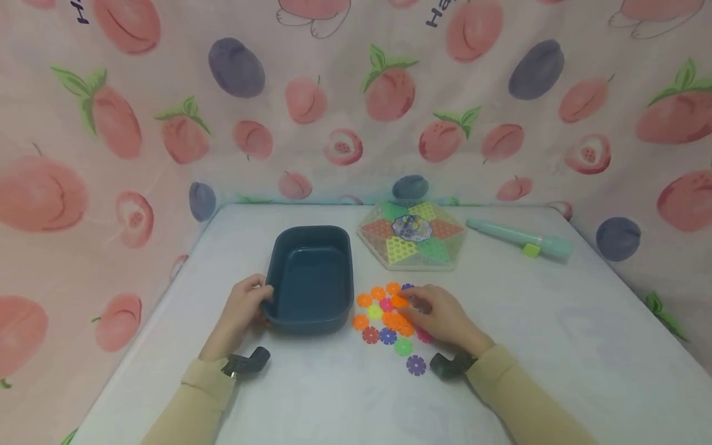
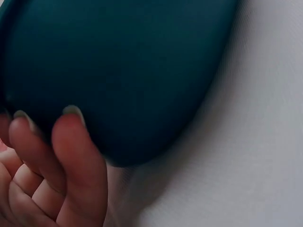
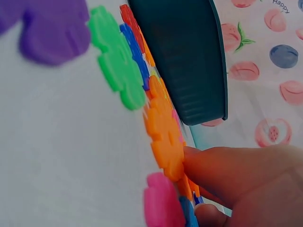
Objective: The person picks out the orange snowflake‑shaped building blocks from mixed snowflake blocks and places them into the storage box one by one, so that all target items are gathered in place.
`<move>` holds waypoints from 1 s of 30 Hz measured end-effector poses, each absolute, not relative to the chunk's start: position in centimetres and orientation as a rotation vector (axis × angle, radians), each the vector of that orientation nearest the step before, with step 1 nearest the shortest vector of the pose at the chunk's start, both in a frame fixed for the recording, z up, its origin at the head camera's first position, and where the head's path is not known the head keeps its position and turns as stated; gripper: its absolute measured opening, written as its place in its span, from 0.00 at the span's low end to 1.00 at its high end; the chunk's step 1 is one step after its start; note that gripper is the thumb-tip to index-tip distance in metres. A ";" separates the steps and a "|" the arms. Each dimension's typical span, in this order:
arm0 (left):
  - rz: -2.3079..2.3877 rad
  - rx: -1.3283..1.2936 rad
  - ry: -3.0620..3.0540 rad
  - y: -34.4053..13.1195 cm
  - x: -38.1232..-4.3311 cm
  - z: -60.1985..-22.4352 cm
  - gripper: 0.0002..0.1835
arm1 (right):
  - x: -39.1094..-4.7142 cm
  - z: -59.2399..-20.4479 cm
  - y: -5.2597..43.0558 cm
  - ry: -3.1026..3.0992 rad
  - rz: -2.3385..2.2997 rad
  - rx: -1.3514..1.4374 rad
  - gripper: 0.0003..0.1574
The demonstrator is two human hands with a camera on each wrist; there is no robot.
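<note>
My left hand (image 1: 245,306) grips the left side of a dark teal plastic basin (image 1: 311,278), thumb over the rim. In the left wrist view its curled fingers (image 2: 78,156) press the outside wall. To the right of the basin, flat snowflake discs (image 1: 371,335) with notched edges lie in a loose cluster, mostly orange, with purple, blue, red, pink, yellow and green ones. My right hand (image 1: 445,315) is low at the cluster's right side, its thumb and forefinger at an orange snowflake disc (image 1: 398,301). The right wrist view has the thumb against an orange disc's edge (image 3: 165,137).
Behind the discs stands a hexagonal board-game box (image 1: 413,238) with coloured triangles. A light-green tube-like object (image 1: 517,238) with a small yellow-green block (image 1: 531,250) lies at the back right. Fruit-printed cloth (image 1: 334,93) hangs behind the white tabletop (image 1: 311,389).
</note>
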State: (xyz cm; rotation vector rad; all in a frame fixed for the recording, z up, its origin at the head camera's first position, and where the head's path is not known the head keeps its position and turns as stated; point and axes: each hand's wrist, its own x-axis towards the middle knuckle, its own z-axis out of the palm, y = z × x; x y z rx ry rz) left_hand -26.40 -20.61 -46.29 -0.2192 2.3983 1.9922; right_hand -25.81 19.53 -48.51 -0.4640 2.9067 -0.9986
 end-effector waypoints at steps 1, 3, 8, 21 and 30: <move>1.988 -0.227 2.400 -20.6 -26.4 -46.3 0.04 | -25.9 -48.5 19.5 2.902 -1.004 -0.469 0.25; 1.981 -0.241 2.407 -20.7 -26.5 -46.2 0.04 | -26.0 -48.4 19.5 2.897 -1.009 -0.473 0.24; 1.951 -0.248 2.414 -20.9 -26.8 -46.0 0.20 | -26.0 -48.3 19.6 2.892 -1.010 -0.457 0.25; 2.160 -0.102 1.800 -22.2 -27.0 -46.3 0.18 | -26.2 -48.2 19.7 2.881 -1.017 -0.472 0.25; 2.216 -0.105 1.638 -22.3 -27.1 -46.7 0.17 | -26.0 -47.9 19.4 2.844 -1.036 -0.327 0.26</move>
